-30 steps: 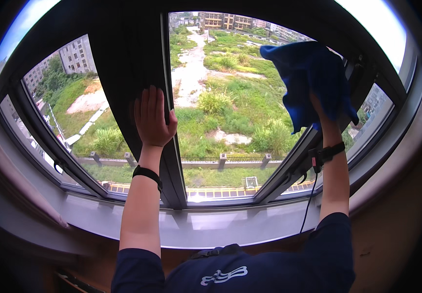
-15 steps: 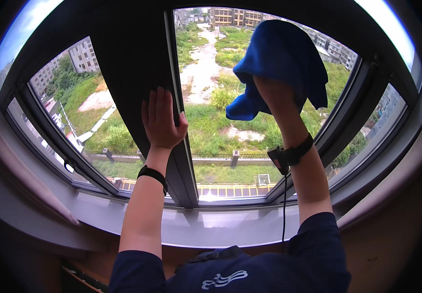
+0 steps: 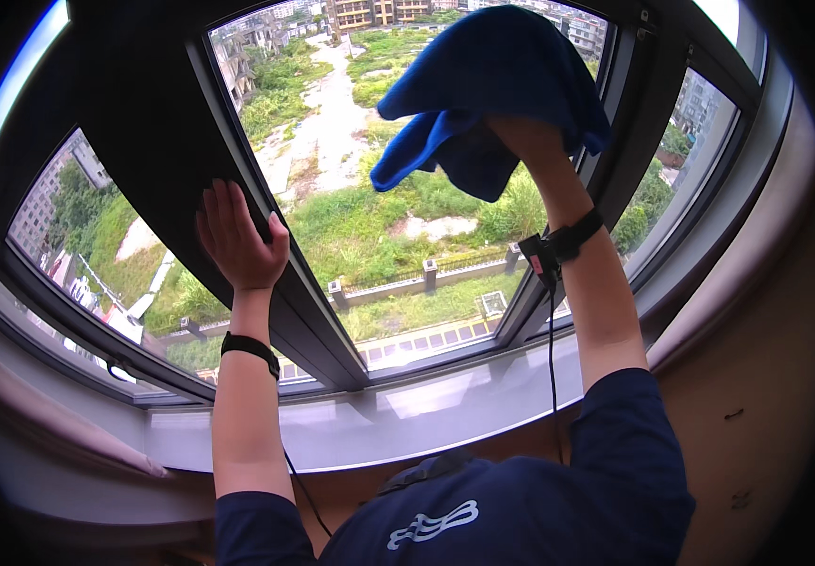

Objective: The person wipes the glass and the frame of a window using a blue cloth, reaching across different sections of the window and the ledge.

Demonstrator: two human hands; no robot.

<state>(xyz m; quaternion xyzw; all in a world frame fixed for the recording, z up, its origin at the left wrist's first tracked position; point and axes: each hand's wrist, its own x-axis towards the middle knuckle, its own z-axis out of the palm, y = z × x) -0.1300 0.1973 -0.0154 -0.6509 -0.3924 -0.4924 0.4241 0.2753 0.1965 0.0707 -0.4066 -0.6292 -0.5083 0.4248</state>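
Note:
My left hand (image 3: pixel 240 236) lies flat with outstretched fingers on the dark window post (image 3: pixel 154 113), its thumb apart. A blue cloth (image 3: pixel 497 71) is in my right hand (image 3: pixel 532 141), raised against the upper right of the window pane (image 3: pixel 332 222). The cloth drapes over the fingers and hides them, and one fold hangs down to the left. Each wrist wears a black band, and on the right one sits a small dark box (image 3: pixel 541 257) with a cable running down.
Below the glass runs a pale window sill (image 3: pixel 426 396). Narrower side windows (image 3: pixel 676 156) flank the pane in dark frames. A light curtain (image 3: pixel 728 330) hangs at the right. Through the glass show grass, a fence and buildings.
My view has tilted and turned toward the right, so the window now slants. My right hand and the cloth have moved toward the pane's right edge. My left hand stays on the post.

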